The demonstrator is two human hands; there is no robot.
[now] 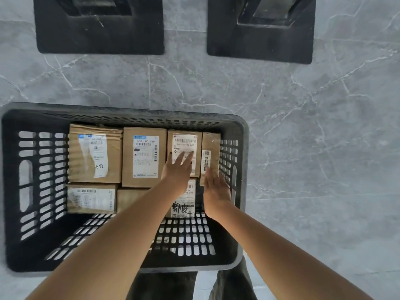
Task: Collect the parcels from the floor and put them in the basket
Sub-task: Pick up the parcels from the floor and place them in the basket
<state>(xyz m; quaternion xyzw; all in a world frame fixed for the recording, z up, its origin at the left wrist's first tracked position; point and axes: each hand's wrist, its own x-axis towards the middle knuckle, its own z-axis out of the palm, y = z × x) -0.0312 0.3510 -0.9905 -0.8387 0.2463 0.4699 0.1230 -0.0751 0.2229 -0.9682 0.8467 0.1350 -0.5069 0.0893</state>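
Observation:
A black slotted plastic basket (28,169) stands on the floor below me and holds several brown cardboard parcels with white labels. My left hand (178,169) lies flat, fingers spread, on a labelled parcel (184,141) in the far row. My right hand (215,187) is open beside a narrow parcel (211,146) standing on edge against the basket's right wall, fingertips touching its near end. Other parcels, such as a wrinkled one (95,154) at the far left and one (144,156) in the middle, lie flat. Neither hand grips anything.
The floor (303,126) is grey marble-patterned tile. Two black square bases (99,37) (259,44) stand on it beyond the basket. My dark trouser legs (162,286) show below the basket's near rim. No loose parcels show on the visible floor.

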